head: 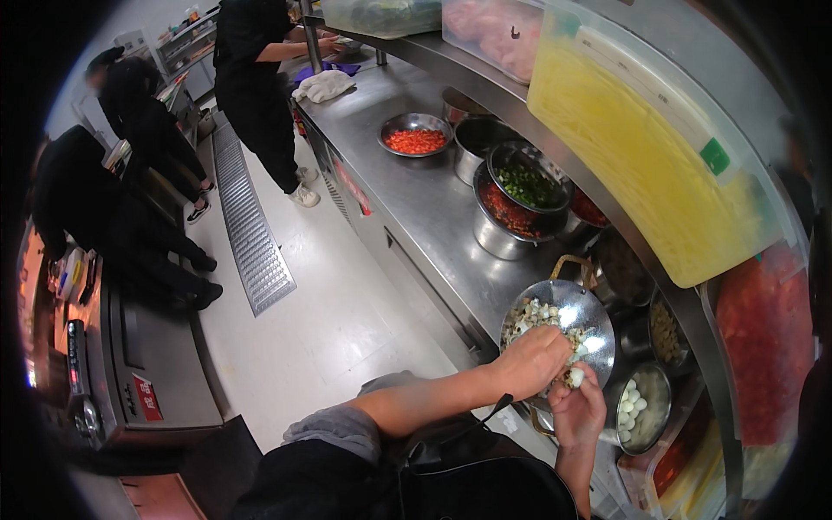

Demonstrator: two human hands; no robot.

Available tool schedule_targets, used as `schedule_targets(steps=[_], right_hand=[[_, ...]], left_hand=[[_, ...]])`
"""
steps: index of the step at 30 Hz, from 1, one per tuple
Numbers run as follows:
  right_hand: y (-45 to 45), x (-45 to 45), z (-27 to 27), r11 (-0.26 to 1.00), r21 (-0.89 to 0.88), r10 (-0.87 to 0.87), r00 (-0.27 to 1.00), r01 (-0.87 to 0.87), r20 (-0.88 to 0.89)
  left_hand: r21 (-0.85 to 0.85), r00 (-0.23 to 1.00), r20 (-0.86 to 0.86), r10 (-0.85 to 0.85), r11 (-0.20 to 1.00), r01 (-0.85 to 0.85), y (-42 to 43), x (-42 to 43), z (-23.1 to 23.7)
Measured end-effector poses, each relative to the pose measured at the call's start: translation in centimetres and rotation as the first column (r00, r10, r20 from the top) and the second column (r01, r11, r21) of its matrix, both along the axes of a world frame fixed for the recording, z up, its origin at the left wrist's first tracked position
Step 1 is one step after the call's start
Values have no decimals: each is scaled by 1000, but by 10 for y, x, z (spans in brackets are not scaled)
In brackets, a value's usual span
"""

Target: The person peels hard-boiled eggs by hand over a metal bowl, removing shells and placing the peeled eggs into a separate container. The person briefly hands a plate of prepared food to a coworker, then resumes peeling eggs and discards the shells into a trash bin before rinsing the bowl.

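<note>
My right hand [578,408] holds a small white egg [574,377], quail-sized, with brown speckled shell still on its lower left side. My left hand [536,356] is bent over beside that egg, its fingertips hidden behind the hand and touching or close to the shell. Both hands are above a two-handled metal pan [601,325] that contains speckled eggshell pieces [536,316] and some white eggs. To the right of my right hand, a metal bowl [662,426] holds several smooth, peeled white eggs [630,406].
Along the steel counter [416,214] stand a bowl of chopped red pepper [415,140], chopped greens [520,185] and steel pots. A shelf above carries a bin of yellow shreds [624,149]. Co-workers in black [253,84] stand at left, near a floor grate [250,227].
</note>
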State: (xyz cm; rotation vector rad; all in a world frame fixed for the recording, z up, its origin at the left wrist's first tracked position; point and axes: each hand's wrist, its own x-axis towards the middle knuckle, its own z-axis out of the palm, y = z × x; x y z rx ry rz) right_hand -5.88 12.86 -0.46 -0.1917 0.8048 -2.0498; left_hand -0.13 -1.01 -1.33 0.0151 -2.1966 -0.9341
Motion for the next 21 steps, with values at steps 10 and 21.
schedule_targets(steps=[10, 21], right_hand=[[-7, 4, 10, 965, 209, -151, 987, 159, -53], [-7, 6, 5, 942, 235, -162, 938, 239, -308]], left_hand=[[156, 998, 44, 44, 986, -51, -5, 1, 7], [666, 900, 238, -366, 735, 123, 7, 6, 18]])
